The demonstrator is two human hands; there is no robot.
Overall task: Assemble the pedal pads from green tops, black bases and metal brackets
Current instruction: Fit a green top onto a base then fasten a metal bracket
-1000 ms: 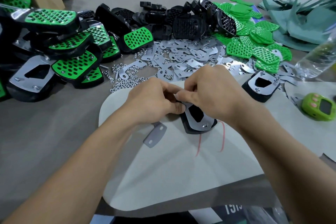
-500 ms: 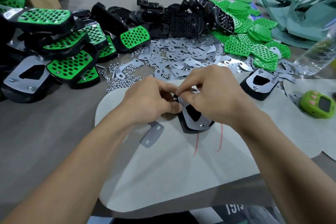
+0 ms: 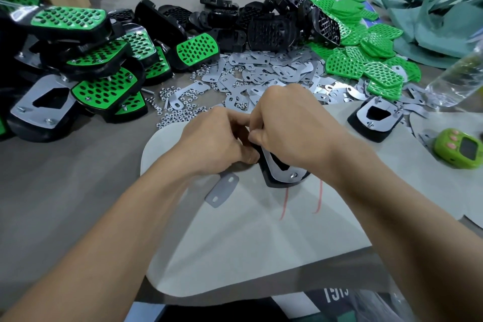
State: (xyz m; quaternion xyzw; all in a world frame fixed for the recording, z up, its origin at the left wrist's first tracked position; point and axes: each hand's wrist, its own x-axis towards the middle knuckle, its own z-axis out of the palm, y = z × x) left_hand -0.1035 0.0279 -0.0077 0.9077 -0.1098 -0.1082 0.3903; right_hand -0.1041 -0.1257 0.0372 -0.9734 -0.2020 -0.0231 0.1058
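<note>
Steel bracket [image 3: 272,165] face-up on black pedal pad [image 3: 271,182], centre of pale mat [image 3: 235,256]. Left hand [image 3: 217,144] grips pad's far edge; right hand [image 3: 290,133] pinches same corner, fingertips hidden. Likely fastening nut: steady pad, keep holes aligned, thread squarely.

Bright, diffuse light leaves only faint, soft shadows and glints on the heap of shiny grey metal brackets [image 3: 264,66], while wide-angle curving and blur smear the far right corner.
</note>
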